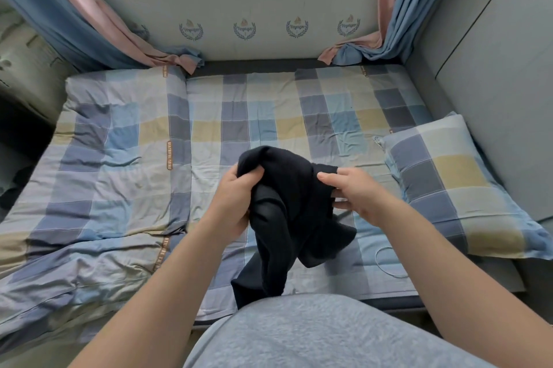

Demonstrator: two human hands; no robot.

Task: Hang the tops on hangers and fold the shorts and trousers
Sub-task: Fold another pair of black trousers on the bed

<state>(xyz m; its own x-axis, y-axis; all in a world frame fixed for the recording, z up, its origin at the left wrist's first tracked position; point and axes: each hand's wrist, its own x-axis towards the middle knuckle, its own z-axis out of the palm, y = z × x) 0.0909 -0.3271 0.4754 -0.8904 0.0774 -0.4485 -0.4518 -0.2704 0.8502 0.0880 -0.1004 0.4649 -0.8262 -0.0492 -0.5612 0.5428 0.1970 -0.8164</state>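
The dark garment [287, 218], held bunched above the bed [269, 116] at centre with its tail hanging toward 6 o'clock, could twist or fold crooked, because the left hand [236, 200] curls its fingers round a wad while the right hand [356, 194] merely pinches an edge. It looks a soft, limp, matte knit. Beyond lie wrinkled checked cotton, a plump pillow [449, 182] at 3 o'clock and a rumpled quilt [98, 158] at 9 o'clock.
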